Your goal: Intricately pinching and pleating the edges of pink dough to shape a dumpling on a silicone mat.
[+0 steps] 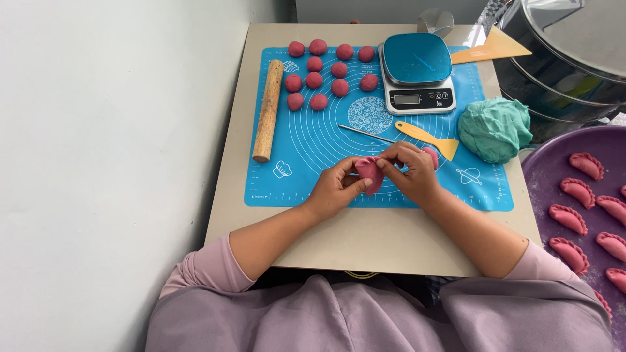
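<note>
The person sat at a small tabletop (365,244) with a blue mat (313,140) on it. Both hands were together over the near edge of the mat. Between them was a soft pink dough piece (369,172). It stood up a bit, with its long side going from near to far. The left hand (336,189) cupped it from the left, thumb pressed on its side. The right hand (412,173) came from the right and pinched its top edge with bent fingertips. So both hands were closed on the dough, and both were just as near to it. Another little pink bit (430,155) peeked out behind the right hand.

Far off on the mat sat a bunch of pink dough balls (326,68). A wooden rolling pin (268,109) lay to the left of them. A small scale (417,72) stood far and to the right. A yellow scraper (427,138) and a thin stick (365,133) lay just past the hands. A green dough lump (494,129) sat on the right. A purple tray (541,176) far right held folded pink dumplings (577,192).
</note>
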